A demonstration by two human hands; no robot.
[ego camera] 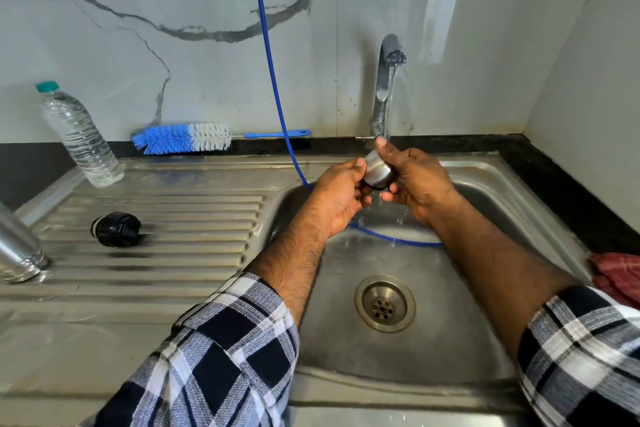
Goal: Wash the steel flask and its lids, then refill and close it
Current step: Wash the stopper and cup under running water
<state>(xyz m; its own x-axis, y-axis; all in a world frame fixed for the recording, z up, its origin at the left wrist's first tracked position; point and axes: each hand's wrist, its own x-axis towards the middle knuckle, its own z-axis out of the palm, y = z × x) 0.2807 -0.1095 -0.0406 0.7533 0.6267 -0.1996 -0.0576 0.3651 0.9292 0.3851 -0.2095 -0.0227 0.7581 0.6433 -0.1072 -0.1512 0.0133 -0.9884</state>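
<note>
Steel flask body point(19, 246), cylindrical and brushed, stands at far left edge of ribbed stainless drainboard point(156, 253), only partly in frame. Clear plastic water bottle with teal cap point(78, 135) stands behind it, upright, leaning in the wide-angle view. Black plastic inner stopper lid point(116, 229) lies on its side on the drainboard ridges, well apart from flask. Blue-and-white bristle bottle brush point(183, 138) lies along black counter ledge against marble-pattern wall. Thin blue hose point(273, 80) hangs down the wall and runs into stainless sink basin point(450, 340), passing behind left hand and crossing the basin under both wrists. Left hand point(337, 198) has fingers curled round the side of small steel cup lid point(377, 172); right hand point(417, 184) grips the same lid from the other side, index fingertip raised toward the stream. Lid held above basin, directly under chrome tap point(386, 80); water running, drips falling below hands. Round drain strainer point(384, 303) sits nearer the camera. Red cloth point(620, 276) at right rim, partly cut off.
</note>
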